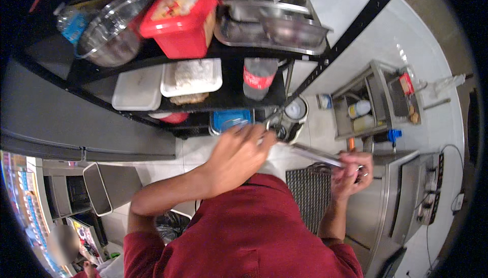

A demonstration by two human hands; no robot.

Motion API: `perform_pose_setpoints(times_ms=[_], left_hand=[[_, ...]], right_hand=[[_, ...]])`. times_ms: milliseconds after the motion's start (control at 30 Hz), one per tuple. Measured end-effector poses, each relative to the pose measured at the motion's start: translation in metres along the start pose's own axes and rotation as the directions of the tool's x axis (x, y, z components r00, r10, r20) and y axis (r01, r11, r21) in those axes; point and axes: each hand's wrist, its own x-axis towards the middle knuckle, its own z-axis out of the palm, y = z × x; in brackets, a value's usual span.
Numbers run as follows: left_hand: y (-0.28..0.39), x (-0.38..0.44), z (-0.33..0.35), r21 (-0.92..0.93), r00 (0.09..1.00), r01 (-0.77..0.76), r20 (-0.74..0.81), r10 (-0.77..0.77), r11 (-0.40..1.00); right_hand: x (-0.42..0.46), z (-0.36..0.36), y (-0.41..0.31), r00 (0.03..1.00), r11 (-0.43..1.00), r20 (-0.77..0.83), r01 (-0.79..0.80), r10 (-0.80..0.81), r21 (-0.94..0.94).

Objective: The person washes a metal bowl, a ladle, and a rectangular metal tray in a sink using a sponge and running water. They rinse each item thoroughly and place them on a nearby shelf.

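Note:
My left hand [242, 154] is raised in front of the lower shelves, its fingers curled round a blurred, shiny utensil [236, 123]. Glints of it show above the knuckles and between the fingers, but its exact kind is unclear. Over to the right, my right hand [352, 173] grips one end of a long metal utensil [318, 155], which points toward my left hand. Motion blur hides its far tip, and small bright metal glints show among the right fingers. The two hands are apart.
A black shelving rack [213, 104] holds a steel bowl [114, 37], a red lidded tub [181, 22], steel pans [274, 30] and a plastic container with a red label [260, 79]. At right are a steel sink unit [375, 98] and cabinet [362, 209]. Another person's hand [88, 268] appears lower left.

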Motion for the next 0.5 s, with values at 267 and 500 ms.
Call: perform_pose_setpoints(times_ms=[267, 500], left_hand=[[0.016, 0.055, 0.100, -0.448, 0.988, 0.109, 0.147, -0.047, 0.888], [-0.010, 0.098, 0.171, -0.390, 0.918, 0.326, 0.347, -0.190, 0.861]], right_hand=[[0.061, -0.144, 0.091, 0.864, 0.933, -0.482, -0.284, 0.149, -0.220], [0.177, -0.069, 0.183, 0.977, 0.990, -0.162, -0.143, 0.139, -0.013]])
